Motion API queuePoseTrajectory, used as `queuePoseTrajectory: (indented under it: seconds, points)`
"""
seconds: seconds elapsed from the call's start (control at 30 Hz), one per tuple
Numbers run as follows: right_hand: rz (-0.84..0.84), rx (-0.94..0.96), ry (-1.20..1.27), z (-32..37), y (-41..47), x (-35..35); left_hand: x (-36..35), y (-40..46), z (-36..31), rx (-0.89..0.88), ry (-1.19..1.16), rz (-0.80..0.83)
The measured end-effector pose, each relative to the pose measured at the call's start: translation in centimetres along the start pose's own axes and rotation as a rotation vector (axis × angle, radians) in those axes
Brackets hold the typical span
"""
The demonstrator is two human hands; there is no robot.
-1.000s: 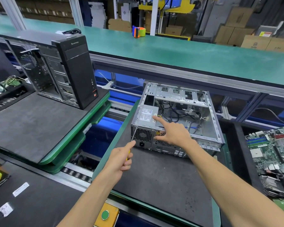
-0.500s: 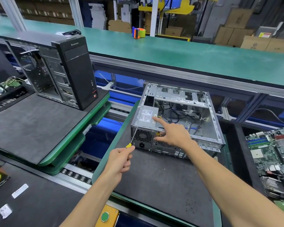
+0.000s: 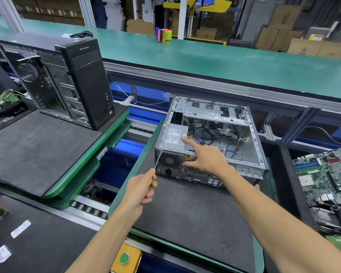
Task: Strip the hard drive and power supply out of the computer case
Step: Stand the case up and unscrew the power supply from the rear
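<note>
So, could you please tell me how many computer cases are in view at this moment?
2. A black tower case stands upright on the left pallet; an open silver case lies on the centre pallet by the hands. Others may sit out of frame.

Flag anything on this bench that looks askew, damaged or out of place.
Nothing looks damaged. The silver case lies open with loose cables inside, as expected mid-teardown. It sits at an angle on its pallet. Bare circuit boards lie heaped at the right.
</note>
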State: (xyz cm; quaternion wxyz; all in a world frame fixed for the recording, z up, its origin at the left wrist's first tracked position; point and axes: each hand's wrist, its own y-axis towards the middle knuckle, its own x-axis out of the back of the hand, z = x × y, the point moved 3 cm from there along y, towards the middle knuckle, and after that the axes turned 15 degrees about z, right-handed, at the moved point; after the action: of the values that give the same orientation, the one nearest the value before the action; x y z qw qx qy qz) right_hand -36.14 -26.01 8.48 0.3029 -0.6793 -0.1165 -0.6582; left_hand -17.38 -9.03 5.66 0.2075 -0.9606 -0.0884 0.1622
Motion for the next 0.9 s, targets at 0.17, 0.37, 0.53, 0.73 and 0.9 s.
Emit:
queuePoseTrajectory:
  seconds: [0.17, 0.37, 0.53, 0.73, 0.9]
  points:
    - [-0.001, 0.000, 0.001, 0.04, 0.11, 0.07, -0.04, 0.36, 0.14, 0.049, -0.035, 0.041]
    - [-0.006, -0.001, -0.003, -0.06, 0.06, 0.05, -0.05, 0.10, -0.11, -0.008, 0.003, 0.024]
    - [0.002, -0.006, 0.000, 0.08, 0.09, -0.07, 0.31, 0.31, -0.04, 0.046, -0.019, 0.000]
    - [0.005, -0.017, 0.004, 0.12, -0.07, 0.02, 0.01, 0.60, 0.06, 0.089, -0.045, 0.076]
    - [0.009, -0.013, 0.007, 0.11, -0.02, -0.01, 0.24, 0.22, -0.43, -0.005, 0.022, 0.041]
